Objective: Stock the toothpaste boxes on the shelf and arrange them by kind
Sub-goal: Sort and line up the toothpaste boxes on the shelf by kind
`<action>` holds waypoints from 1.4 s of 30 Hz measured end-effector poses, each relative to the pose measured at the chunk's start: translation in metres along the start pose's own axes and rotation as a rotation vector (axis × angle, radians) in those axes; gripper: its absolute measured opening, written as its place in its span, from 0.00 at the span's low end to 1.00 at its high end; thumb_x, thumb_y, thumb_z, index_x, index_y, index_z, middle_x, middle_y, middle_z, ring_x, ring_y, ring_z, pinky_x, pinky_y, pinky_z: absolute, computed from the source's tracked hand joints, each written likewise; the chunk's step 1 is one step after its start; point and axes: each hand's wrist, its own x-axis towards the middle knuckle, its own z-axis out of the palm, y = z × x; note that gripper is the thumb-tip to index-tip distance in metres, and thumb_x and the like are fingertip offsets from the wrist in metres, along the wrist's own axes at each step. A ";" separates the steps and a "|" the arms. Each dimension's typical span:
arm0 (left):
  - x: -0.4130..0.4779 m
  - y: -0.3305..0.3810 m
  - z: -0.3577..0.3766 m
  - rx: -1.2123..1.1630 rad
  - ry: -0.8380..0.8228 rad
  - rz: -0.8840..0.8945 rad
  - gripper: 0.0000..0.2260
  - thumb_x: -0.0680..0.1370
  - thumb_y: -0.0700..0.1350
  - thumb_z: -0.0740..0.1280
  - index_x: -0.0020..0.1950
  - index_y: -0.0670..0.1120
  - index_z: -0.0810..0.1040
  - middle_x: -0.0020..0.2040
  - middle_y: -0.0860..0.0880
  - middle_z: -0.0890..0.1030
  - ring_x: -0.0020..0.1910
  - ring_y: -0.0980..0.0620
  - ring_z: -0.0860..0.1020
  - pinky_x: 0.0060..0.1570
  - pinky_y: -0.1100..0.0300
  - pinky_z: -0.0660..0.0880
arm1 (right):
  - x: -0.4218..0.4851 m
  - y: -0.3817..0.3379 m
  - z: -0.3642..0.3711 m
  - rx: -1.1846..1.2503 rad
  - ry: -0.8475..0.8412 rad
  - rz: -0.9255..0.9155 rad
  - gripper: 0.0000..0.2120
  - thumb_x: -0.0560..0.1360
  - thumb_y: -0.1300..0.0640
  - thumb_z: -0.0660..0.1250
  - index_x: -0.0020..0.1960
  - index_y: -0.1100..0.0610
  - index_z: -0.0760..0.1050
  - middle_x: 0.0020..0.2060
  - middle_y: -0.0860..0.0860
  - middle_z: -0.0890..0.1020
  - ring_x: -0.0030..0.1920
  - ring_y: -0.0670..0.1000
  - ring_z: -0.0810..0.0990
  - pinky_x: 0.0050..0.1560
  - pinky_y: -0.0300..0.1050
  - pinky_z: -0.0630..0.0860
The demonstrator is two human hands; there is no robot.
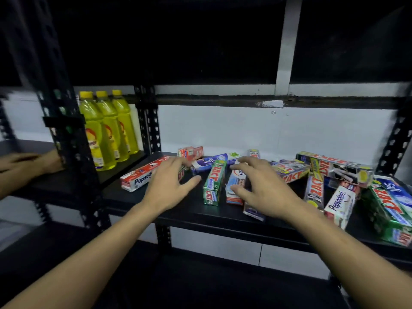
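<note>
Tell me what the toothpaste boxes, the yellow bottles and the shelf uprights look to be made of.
Toothpaste boxes: likely glossy printed cardboard; crisp folded edges, light sheen.
Yellow bottles: probably clear plastic; the yellow liquid shows through, and the caps look moulded.
Shelf uprights: apparently black painted metal; rows of punched holes.

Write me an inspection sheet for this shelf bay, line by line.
Surface: black shelf, loose boxes lying on it.
Job's things: toothpaste boxes jumbled, kinds mixed, several overlapping; red Pepsodent box at left, green Zact box in the middle.
Clutter: three yellow bottles upright in the next bay.
Grippers: left hand and right hand spread over the boxes, neither plainly gripping one.
Cables: nothing seen.
Surroundings: white wall, black slotted post, another person's hand on the shelf at far left.
</note>
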 end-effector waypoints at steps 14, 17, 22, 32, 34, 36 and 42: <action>-0.022 -0.052 0.001 0.060 -0.063 -0.227 0.25 0.75 0.56 0.72 0.70 0.50 0.77 0.73 0.50 0.73 0.70 0.50 0.73 0.69 0.56 0.68 | 0.024 -0.032 0.043 -0.081 -0.202 -0.072 0.20 0.79 0.41 0.61 0.68 0.46 0.70 0.69 0.43 0.71 0.66 0.49 0.74 0.59 0.48 0.75; -0.026 -0.047 0.000 0.064 -0.045 -0.231 0.25 0.75 0.57 0.72 0.71 0.51 0.76 0.74 0.53 0.72 0.69 0.51 0.73 0.67 0.59 0.68 | 0.018 -0.028 0.039 -0.110 -0.173 -0.048 0.17 0.78 0.40 0.61 0.65 0.45 0.71 0.65 0.40 0.74 0.60 0.48 0.77 0.54 0.48 0.77; -0.034 -0.041 0.000 0.035 -0.006 -0.224 0.25 0.74 0.58 0.72 0.69 0.52 0.77 0.73 0.54 0.72 0.65 0.51 0.77 0.64 0.59 0.72 | 0.015 -0.036 0.041 -0.144 -0.162 -0.021 0.18 0.79 0.43 0.61 0.67 0.46 0.70 0.67 0.43 0.73 0.61 0.49 0.77 0.55 0.48 0.77; -0.064 -0.032 -0.023 -0.242 0.192 -0.180 0.17 0.70 0.47 0.79 0.57 0.48 0.85 0.58 0.54 0.83 0.57 0.68 0.76 0.59 0.80 0.65 | 0.005 -0.036 0.053 -0.192 -0.154 0.078 0.29 0.81 0.43 0.58 0.78 0.50 0.58 0.77 0.51 0.62 0.70 0.58 0.71 0.65 0.51 0.70; -0.071 -0.026 -0.025 -0.282 0.215 -0.145 0.16 0.70 0.45 0.79 0.57 0.48 0.85 0.58 0.54 0.83 0.57 0.69 0.76 0.58 0.79 0.67 | 0.004 -0.037 0.053 -0.191 -0.161 0.096 0.28 0.81 0.43 0.58 0.79 0.49 0.58 0.78 0.51 0.61 0.68 0.60 0.72 0.61 0.51 0.72; -0.076 -0.019 -0.023 -0.302 0.234 -0.100 0.17 0.70 0.45 0.79 0.58 0.47 0.84 0.58 0.54 0.83 0.57 0.69 0.77 0.58 0.75 0.71 | 0.003 -0.038 0.052 -0.181 -0.171 0.111 0.28 0.81 0.44 0.58 0.79 0.49 0.57 0.78 0.51 0.60 0.68 0.61 0.71 0.58 0.52 0.74; -0.076 -0.004 0.012 -0.300 0.090 -0.073 0.24 0.70 0.54 0.78 0.64 0.48 0.81 0.65 0.52 0.79 0.66 0.60 0.75 0.68 0.65 0.69 | -0.006 -0.040 0.047 -0.143 -0.179 0.128 0.28 0.81 0.45 0.60 0.78 0.49 0.58 0.78 0.52 0.61 0.68 0.59 0.73 0.58 0.55 0.76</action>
